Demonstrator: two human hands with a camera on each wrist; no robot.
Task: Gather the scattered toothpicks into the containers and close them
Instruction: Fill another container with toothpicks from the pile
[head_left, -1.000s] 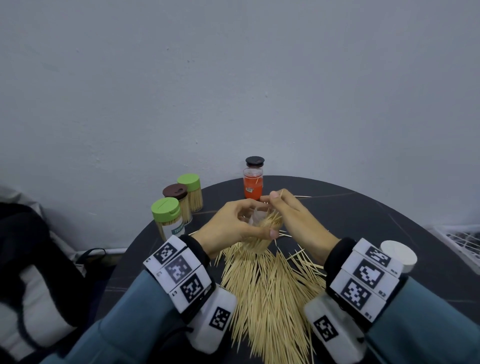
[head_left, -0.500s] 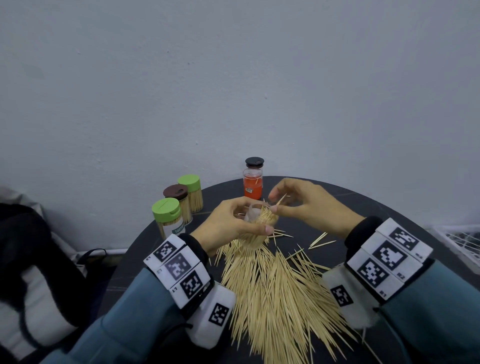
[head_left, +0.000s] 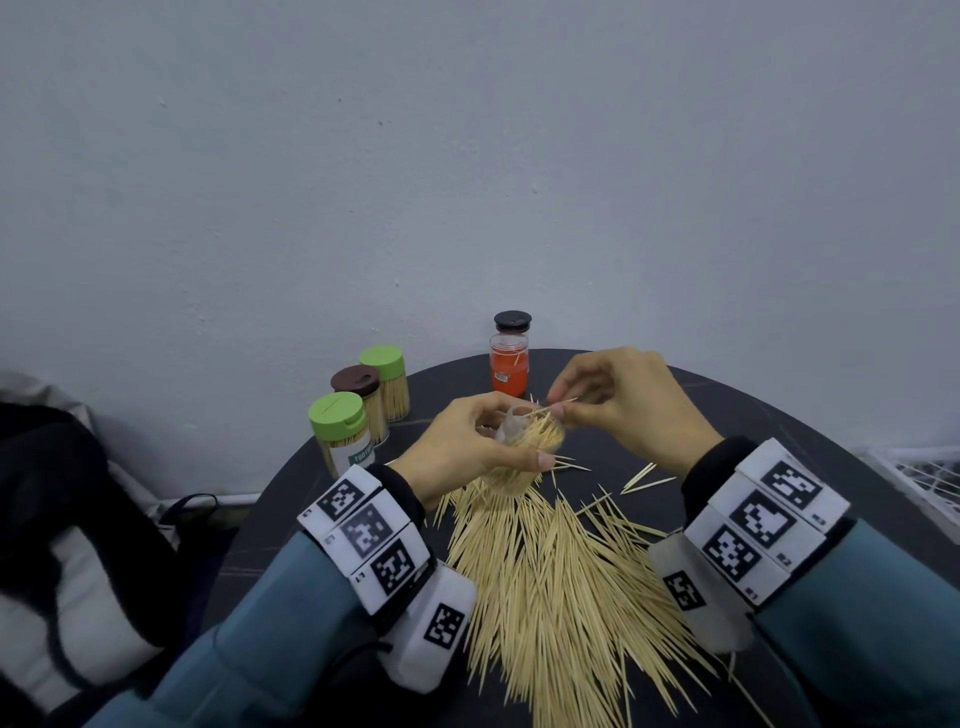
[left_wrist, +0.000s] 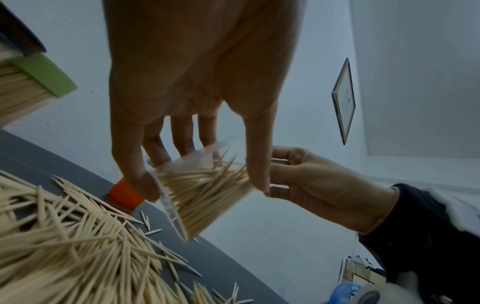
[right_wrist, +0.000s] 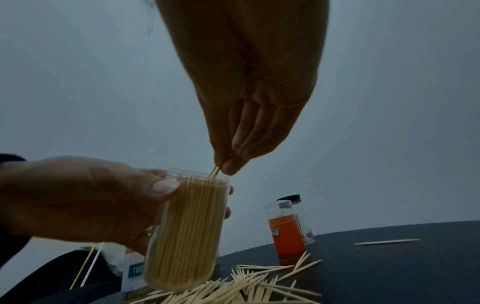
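Left hand (head_left: 467, 447) gripping packed jar (right_wrist: 187, 232); right hand (head_left: 623, 405) pinching toothpicks (right_wrist: 215, 171). Risk: crowded mouth deflecting tips, spilling onto bench (head_left: 779, 426).

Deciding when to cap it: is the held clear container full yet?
Nearly full: toothpicks pack the clear container almost to its open rim.

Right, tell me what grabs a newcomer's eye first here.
First, the big heap of loose toothpicks fanned across the dark round table between the wrists. Just behind it, the left hand grips a clear, nearly full container while the right hand pinches a few toothpicks at its open mouth.
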